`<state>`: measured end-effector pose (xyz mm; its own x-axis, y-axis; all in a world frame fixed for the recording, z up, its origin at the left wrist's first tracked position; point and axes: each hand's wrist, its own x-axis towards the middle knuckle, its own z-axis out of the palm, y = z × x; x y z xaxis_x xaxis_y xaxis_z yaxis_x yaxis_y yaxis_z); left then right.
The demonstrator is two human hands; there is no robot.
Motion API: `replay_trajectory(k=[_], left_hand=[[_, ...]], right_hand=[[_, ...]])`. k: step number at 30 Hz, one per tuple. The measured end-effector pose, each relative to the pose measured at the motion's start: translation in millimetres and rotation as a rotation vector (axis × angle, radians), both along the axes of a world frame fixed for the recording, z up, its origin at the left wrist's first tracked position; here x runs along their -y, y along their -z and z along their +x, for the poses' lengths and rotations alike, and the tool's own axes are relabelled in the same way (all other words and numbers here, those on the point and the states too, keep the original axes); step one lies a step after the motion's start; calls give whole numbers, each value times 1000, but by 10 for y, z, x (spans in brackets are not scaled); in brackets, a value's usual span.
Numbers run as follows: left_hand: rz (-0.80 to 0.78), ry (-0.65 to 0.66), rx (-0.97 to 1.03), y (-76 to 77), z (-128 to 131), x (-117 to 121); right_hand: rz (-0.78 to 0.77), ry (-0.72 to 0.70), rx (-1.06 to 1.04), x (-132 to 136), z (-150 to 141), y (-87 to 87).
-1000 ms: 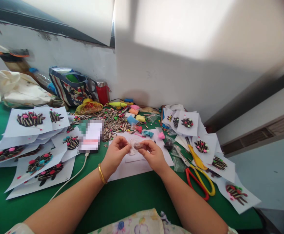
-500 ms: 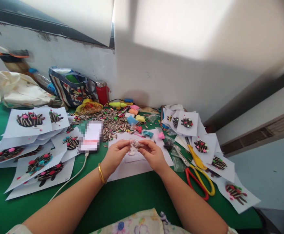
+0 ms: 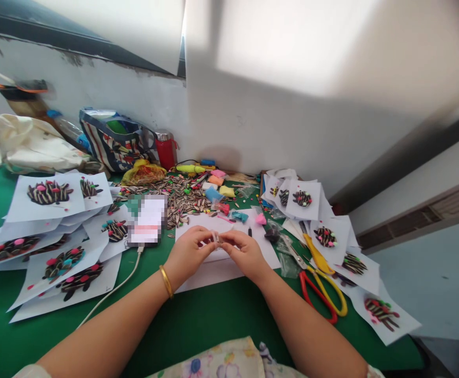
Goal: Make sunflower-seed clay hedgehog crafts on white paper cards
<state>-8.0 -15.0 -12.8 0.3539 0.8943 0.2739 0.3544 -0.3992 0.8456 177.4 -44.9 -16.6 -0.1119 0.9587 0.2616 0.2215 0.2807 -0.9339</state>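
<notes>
My left hand (image 3: 190, 253) and my right hand (image 3: 242, 251) meet over a white sheet of paper (image 3: 229, 258) on the green table (image 3: 198, 320). Both pinch a small clear plastic packet (image 3: 215, 239) between their fingertips; what is inside it is too small to make out. A gold bangle (image 3: 165, 281) circles my left wrist. A heap of striped sunflower seeds (image 3: 178, 198) lies just beyond my hands, with lumps of coloured clay (image 3: 215, 188) among them.
Paper sheets with seed-and-clay pictures (image 3: 56, 231) cover the left; more sheets (image 3: 331, 236) fan out on the right. Red and yellow scissors (image 3: 323, 286) lie right of my hands. A phone (image 3: 147, 220) with a white cable sits left. Bags (image 3: 111, 139) and a red flask (image 3: 165, 148) line the wall.
Both hands have dropped lower, closer to the white sheet, and drawn tighter together. The packet that was spread between the fingers is now squeezed small between the fingertips.
</notes>
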Motion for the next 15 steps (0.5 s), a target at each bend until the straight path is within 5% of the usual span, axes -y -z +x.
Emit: replay_trajectory(k=[7, 15], left_hand=[[121, -45, -82, -1, 6, 22], [201, -42, -85, 37, 7, 10]], right_hand=[[48, 168, -67, -30, 38, 60], [-56, 45, -137, 2, 1, 5]])
